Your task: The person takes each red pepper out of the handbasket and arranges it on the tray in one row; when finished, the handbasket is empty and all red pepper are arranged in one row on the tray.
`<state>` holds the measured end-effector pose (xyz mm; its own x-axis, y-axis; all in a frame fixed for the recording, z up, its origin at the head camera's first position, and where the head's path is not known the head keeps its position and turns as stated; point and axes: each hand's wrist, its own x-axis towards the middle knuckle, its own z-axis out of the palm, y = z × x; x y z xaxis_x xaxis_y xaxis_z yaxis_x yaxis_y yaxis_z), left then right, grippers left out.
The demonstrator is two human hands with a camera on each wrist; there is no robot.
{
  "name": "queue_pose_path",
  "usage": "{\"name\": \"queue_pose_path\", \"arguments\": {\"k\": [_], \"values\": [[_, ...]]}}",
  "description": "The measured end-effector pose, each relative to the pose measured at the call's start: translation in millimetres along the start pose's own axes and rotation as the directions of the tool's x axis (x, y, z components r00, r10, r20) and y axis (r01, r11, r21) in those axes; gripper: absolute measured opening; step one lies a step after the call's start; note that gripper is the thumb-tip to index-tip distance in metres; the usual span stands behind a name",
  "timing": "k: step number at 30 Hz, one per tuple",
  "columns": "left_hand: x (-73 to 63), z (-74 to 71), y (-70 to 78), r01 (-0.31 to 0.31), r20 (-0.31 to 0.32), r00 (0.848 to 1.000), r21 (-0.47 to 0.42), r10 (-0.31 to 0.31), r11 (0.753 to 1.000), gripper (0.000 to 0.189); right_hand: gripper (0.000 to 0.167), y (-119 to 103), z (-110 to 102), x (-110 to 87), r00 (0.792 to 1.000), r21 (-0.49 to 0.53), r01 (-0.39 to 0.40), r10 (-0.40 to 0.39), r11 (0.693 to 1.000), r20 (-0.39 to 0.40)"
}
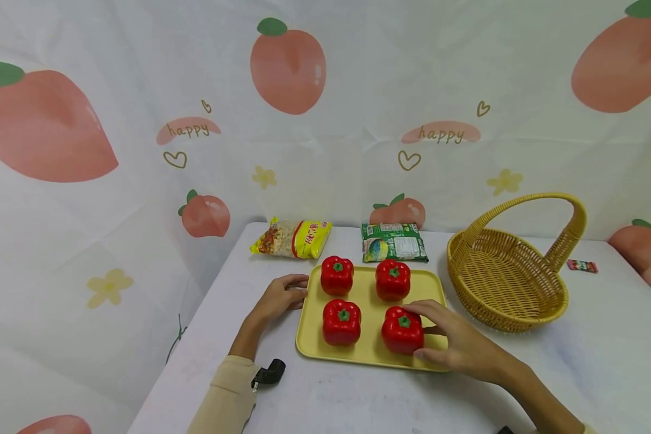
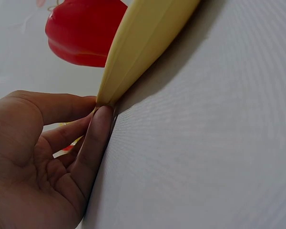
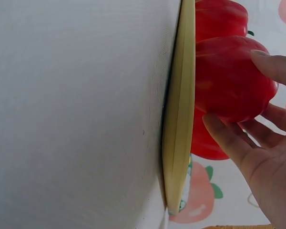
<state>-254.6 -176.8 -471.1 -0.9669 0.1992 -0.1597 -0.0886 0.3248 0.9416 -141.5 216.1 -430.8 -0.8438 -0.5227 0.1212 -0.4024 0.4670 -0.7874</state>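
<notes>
Several red bell peppers with green stems stand on a pale yellow tray (image 1: 366, 352). My right hand (image 1: 458, 343) holds the front right bell pepper (image 1: 400, 331) between thumb and fingers. In the right wrist view that bell pepper (image 3: 229, 78) is at the tray's rim, with the fingers spread around its side. My left hand (image 1: 276, 298) is at the tray's left edge. The left wrist view has its fingertips pinching the tray rim (image 2: 128, 62). The other bell peppers, front left (image 1: 342, 322), back left (image 1: 337, 275) and back right (image 1: 393, 280), are untouched.
A woven basket (image 1: 480, 304) with a tall handle stands right of the tray. Behind the tray lie a yellow food bag (image 1: 295, 239) and a green packet (image 1: 395, 242). One small red wrapper (image 1: 582, 266) lies beyond the basket. A printed cloth (image 1: 331, 163) hangs at the back.
</notes>
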Motion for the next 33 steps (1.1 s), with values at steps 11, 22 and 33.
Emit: {"name": "queue_pose_path", "arguments": {"k": [11, 22, 33], "values": [[-1.3, -1.3, -0.1, 0.005, -0.003, 1.0, 0.014, -0.005, 1.0, 0.047, 0.072, 2.1, -0.3, 0.4, 1.0, 0.0, -0.018, 0.018, 1.0, 0.014], [0.0, 0.6, 0.0, 0.016, -0.011, 1.0, 0.008, -0.016, 1.0, 0.046, 0.072, 1.4, -4.5, -4.3, 0.999, -0.085, -0.032, 0.03, 0.996, -0.03], [-2.3, 0.4, 4.6, 0.012, -0.019, 1.0, 0.043, -0.011, 0.999, 0.045, 0.063, 1.9, -43.1, -39.4, 0.972, -0.338, -0.075, -0.006, 0.938, -0.234]]}}
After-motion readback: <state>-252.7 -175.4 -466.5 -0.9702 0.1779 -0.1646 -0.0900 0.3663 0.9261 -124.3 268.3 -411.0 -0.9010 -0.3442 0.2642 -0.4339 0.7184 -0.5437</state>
